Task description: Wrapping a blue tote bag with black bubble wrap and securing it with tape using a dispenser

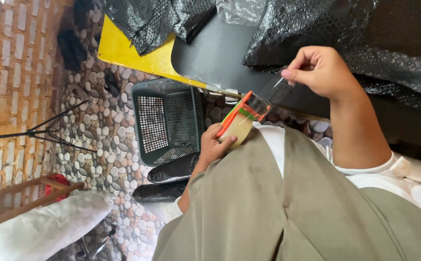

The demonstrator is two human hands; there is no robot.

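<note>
Left hand (214, 143) grips an orange tape dispenser (242, 116); right hand (319, 70) fingers pinch its clear tape (274, 90).

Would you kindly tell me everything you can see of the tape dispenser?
The tape dispenser has an orange plastic frame with a green part and carries a roll of clear tape. It lies tilted over the person's lap. One hand grips its roll end; the other hand pinches the clear strip pulled out from it.

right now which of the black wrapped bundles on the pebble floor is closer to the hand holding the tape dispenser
The upper black bundle, lying right beside the green basket. It nearly reaches the hand holding the tape dispenser; the other bundle lies farther from it.
</note>
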